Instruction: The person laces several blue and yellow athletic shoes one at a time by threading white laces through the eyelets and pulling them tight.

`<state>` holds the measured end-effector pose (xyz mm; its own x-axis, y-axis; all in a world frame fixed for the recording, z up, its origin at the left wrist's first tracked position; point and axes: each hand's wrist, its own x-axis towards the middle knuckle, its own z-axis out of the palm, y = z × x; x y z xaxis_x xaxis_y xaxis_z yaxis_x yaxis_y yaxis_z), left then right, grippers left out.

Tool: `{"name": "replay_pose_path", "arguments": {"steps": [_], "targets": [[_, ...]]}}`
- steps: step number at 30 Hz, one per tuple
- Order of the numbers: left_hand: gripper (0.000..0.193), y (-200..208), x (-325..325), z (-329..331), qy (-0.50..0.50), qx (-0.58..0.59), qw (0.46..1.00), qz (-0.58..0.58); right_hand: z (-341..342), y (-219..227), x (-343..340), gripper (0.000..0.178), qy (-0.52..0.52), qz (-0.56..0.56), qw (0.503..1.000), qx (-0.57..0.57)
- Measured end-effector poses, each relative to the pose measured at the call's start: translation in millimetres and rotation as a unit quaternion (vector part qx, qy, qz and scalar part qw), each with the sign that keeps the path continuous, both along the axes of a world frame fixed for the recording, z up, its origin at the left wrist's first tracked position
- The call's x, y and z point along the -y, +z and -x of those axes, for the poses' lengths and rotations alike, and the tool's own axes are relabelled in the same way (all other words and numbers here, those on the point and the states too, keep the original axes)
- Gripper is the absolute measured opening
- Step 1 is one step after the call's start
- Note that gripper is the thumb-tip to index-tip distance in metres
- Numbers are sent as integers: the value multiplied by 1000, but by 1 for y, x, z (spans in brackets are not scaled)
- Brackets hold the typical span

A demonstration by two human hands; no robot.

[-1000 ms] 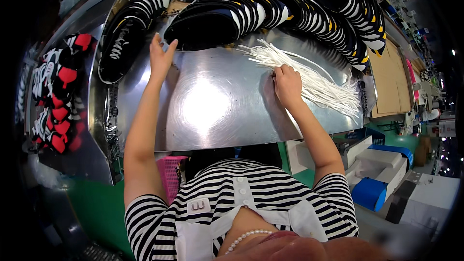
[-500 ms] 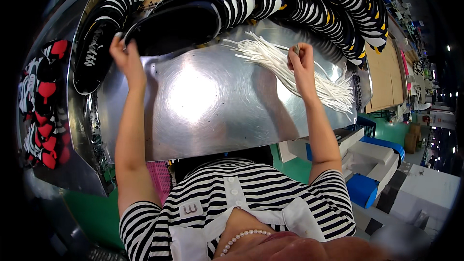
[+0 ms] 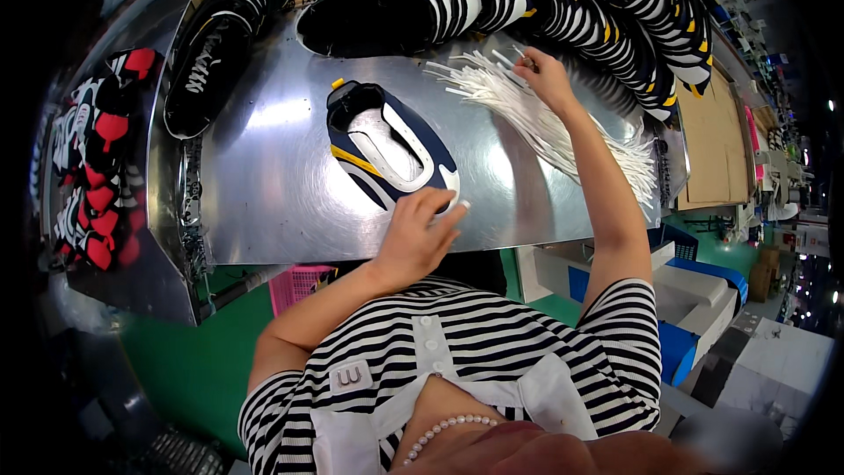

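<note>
— So, what are you working over, biggest thing first?

— You are leaning over the steel table (image 3: 264, 202), which is filling the middle of the view. Along its far edge a row of dark shoe uppers (image 3: 545, 0) with white stripes and yellow tabs is lying overlapped, curving round to the right rim of the table. Off the table's left edge, a stack of black, white and red uppers (image 3: 97, 158) is sitting lower down.

— And on the table itself?

— A bundle of white laces (image 3: 571, 127) is fanning out across the table's far right part, running from near the dark row toward the right edge. A single navy upper (image 3: 387, 154) with white panels and yellow trim is lying flat near the table's middle, its toe pointing toward you.

— What are your hands doing?

— Your left hand (image 3: 415, 237) is resting at the table's near edge, fingers curled together and touching the toe end of the navy upper. Your right hand (image 3: 543, 75) is reaching to the far end of the laces, fingertips pinched together on a lace end, just beside the dark row.
</note>
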<state>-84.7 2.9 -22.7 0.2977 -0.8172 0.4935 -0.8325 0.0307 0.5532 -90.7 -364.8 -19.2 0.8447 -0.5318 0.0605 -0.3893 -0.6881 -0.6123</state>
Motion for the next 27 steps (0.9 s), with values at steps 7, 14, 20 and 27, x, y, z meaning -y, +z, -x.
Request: {"name": "replay_pose_path", "arguments": {"steps": [7, 14, 20, 27], "targets": [[26, 43, -3, -106, 68, 185, 972, -132, 46, 94, -39, 12, 14, -162, 976, 147], [53, 42, 8, -113, -98, -38, 918, -383, 208, 182, -156, 10, 127, -396, 832, 367], [46, 32, 5, -111, -83, -279, 837, -463, 109, 18, -230, 15, -30, -589, 793, 154], [66, 29, -1, -106, -52, -664, 679, -310, 55, -20, -245, 15, -73, -554, 796, 235]]}}
